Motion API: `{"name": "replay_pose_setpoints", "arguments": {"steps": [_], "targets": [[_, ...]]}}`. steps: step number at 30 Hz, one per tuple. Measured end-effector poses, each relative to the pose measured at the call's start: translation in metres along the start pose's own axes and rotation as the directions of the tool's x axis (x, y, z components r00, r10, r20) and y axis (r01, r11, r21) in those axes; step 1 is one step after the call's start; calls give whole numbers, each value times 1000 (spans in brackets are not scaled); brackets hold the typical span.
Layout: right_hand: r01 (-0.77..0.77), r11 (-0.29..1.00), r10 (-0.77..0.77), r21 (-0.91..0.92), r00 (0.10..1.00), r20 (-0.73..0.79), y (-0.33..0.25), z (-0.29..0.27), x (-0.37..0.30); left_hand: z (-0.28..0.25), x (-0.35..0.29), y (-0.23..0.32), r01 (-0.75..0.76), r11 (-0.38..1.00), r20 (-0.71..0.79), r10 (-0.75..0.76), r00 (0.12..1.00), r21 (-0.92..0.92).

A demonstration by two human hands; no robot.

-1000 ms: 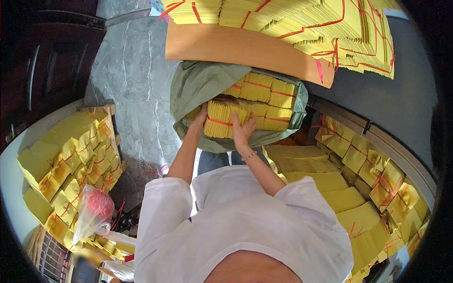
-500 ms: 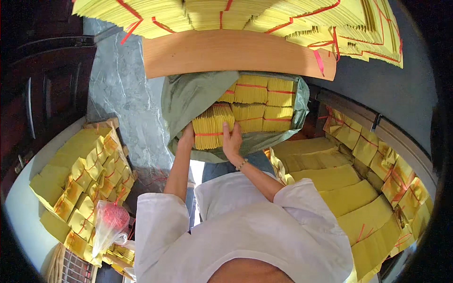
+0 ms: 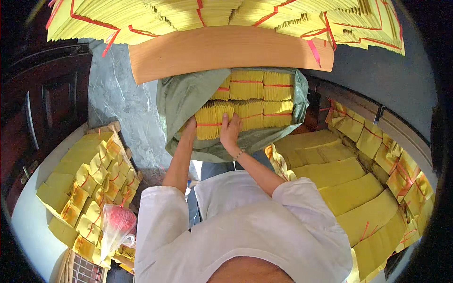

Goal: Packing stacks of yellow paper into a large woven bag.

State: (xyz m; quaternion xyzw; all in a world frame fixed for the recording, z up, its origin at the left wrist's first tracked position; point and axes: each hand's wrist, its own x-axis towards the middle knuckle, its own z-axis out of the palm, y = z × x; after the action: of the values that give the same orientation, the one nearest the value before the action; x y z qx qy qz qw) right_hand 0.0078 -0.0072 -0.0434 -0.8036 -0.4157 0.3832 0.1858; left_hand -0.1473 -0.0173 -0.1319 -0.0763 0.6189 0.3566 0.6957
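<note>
A green woven sack (image 3: 181,96) lies open in front of me with rows of yellow paper bundles (image 3: 278,107) packed in it, each tied with red string. At the left end of the nearer row sits one bundle of yellow paper (image 3: 207,118), its folded edges facing up. My left hand (image 3: 188,129) grips its left side, the fingers mostly hidden by the bundle and the sack's edge. From the right, my right hand (image 3: 230,133) holds the same bundle, with thumb and fingers at its near right corner.
Beyond the sack, a wooden board (image 3: 231,49) carries a tall stack of tied yellow paper (image 3: 236,14). More bundles are piled at left (image 3: 89,174) and right (image 3: 349,184). A plastic bag with a red ball of string (image 3: 119,220) hangs at the left pile. A dark door (image 3: 42,104) stands far left.
The bundle between my hands has moved down and away from me into the nearer row, level with its neighbours. Both hands moved with it, and the view shifted slightly.
</note>
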Motion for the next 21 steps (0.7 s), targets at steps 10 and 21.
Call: {"name": "replay_pose_setpoints", "arguments": {"steps": [10,21], "targets": [[57,993,-75,-108,983,-167,-7,13,-7,-5,-2,7,142,985,11,-142,990,-93],[113,992,-117,-50,987,-111,-7,15,-10,63,-57,14,-94,579,-240,474,847,810]]}}
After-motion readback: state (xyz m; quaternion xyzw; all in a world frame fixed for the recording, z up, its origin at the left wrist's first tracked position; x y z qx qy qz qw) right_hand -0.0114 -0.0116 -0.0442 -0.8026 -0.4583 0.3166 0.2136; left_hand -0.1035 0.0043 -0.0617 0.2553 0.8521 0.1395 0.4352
